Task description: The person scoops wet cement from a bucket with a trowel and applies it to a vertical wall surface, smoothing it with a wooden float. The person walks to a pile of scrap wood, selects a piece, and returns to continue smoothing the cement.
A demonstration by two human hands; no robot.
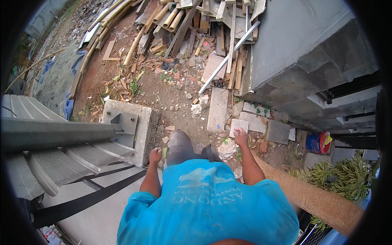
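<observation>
My left hand (pixel 155 156) hangs beside my left thigh, its fingers curled closed. No object shows in it. It is nearest to the concrete footing (pixel 145 118), which carries a bolted metal plate (pixel 130 127). A small green leaf-like patch (pixel 165 152) shows just right of that hand; whether the hand touches it I cannot tell. My right hand (pixel 240 136) is held out ahead of my right side, with loosely bent fingers partly apart and nothing visible in them. Below it in the picture plane lies a pale square slab (pixel 238 125) on the ground.
Ahead, wood scraps and bamboo poles (pixel 173 19) form a pile, with a long metal bar (pixel 228 57) leaning out. A grey beam (pixel 61 134) runs at left. On the right are a grey wall (pixel 302 36), a blue-and-red bucket (pixel 317 143), a tan column (pixel 314 192) and plants (pixel 347 177).
</observation>
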